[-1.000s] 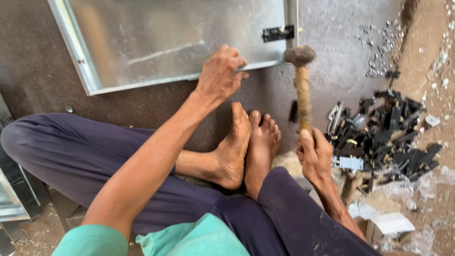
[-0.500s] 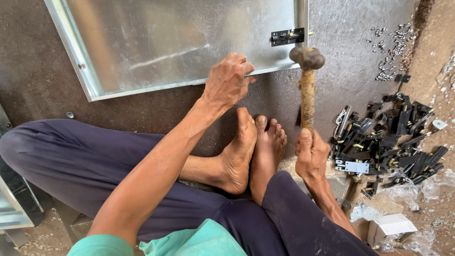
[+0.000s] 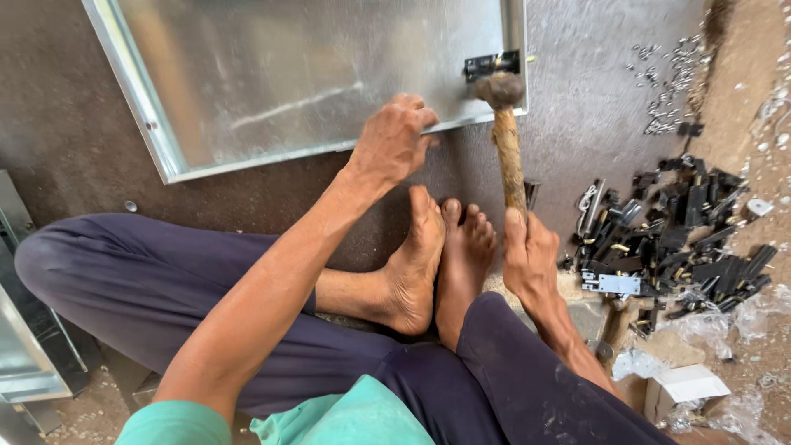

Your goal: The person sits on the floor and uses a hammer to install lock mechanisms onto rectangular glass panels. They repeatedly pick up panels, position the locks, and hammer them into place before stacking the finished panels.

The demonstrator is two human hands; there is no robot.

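The person sits on the floor (image 3: 66, 124) with bare feet (image 3: 437, 264) pressed together. The right hand (image 3: 531, 259) is clenched round the lower end of a wooden-handled hammer (image 3: 504, 124), whose head rests at the lower right corner of a shiny metal sheet (image 3: 313, 74), just below a small black latch (image 3: 491, 64) fixed to that sheet. The left hand (image 3: 395, 144) presses on the sheet's lower edge, fingers curled over the rim and holding it down.

At the lower right a small white cardboard box (image 3: 684, 387) stands open; what is in it cannot be made out. Crumpled clear plastic bags (image 3: 758, 309) lie beside it. A heap of black latches (image 3: 684, 231) lies loose on the floor to the right, with a scatter of small metal rings (image 3: 671, 82) farther off, too small to tell apart. The sheet's upper part is cut off by the frame. Another metal piece (image 3: 25, 346) at the left edge is only partly in view.
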